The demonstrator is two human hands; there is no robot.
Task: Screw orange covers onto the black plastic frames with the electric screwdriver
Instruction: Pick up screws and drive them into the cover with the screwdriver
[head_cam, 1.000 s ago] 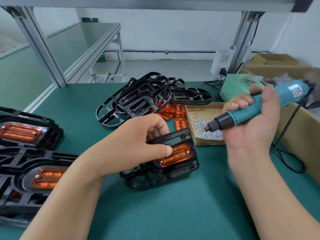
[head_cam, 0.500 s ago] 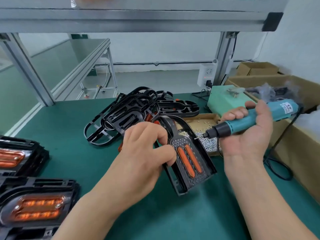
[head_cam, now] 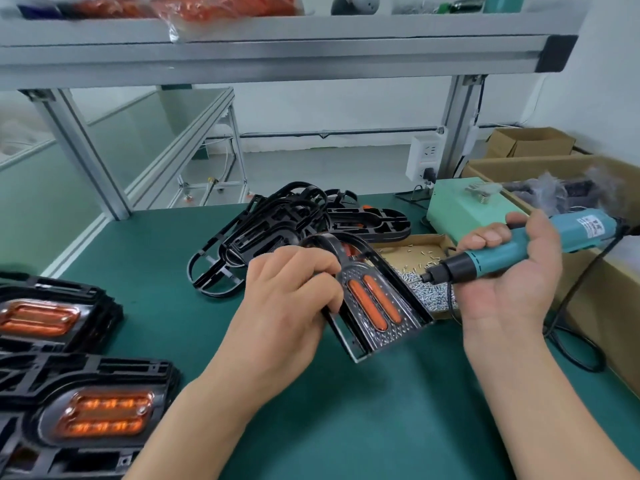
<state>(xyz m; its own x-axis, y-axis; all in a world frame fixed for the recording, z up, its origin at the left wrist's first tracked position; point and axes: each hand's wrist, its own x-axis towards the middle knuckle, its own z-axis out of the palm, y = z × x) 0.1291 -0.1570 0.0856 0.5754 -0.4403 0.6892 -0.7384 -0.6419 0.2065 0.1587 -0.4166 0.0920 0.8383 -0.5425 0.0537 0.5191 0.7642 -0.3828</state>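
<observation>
Mat [head_cam: 381,427]: frame [head_cam: 391,336] seemingly in left hand [head_cam: 287,306]

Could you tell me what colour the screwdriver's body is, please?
The screwdriver is teal, black-nosed; head view.

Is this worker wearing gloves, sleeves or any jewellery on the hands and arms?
No. The left hand and right hand are bare, without gloves. The left forearm and right forearm are uncovered as far as the picture reaches; no sleeve, watch, ring or wristband shows.
</observation>
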